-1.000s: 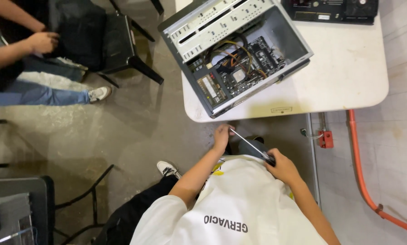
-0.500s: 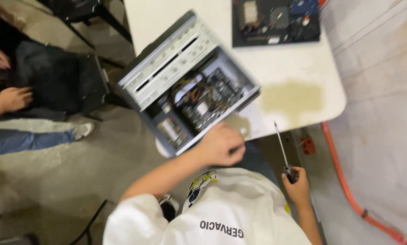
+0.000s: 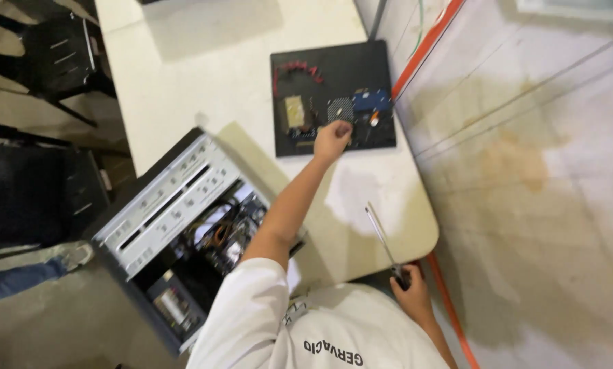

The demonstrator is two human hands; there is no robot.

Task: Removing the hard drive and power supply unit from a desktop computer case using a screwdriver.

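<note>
My left hand (image 3: pixel 332 140) reaches out over the white table (image 3: pixel 204 75) with its fingers curled at the near edge of a black mat (image 3: pixel 347 68). Small parts lie on the mat: a red cable, a blue piece and a tan block. Whether the hand holds anything is hidden. My right hand (image 3: pixel 412 295) stays close to my body at the table's near corner, gripping a long screwdriver (image 3: pixel 381 239) whose shaft points up over the table. An open computer case (image 3: pixel 176 205) lies on its side under my left arm, with its board and wires showing.
An orange pipe (image 3: pixel 422 48) runs along the stained floor beside the table's right edge. Black chairs (image 3: pixel 60 55) stand at the left. Another person's shoe (image 3: pixel 74 256) and jeans leg (image 3: pixel 6 280) show at the lower left.
The view swung right and forward. My left hand left the computer case and stretched out to the black mat. My right hand kept the screwdriver near my body.
</note>
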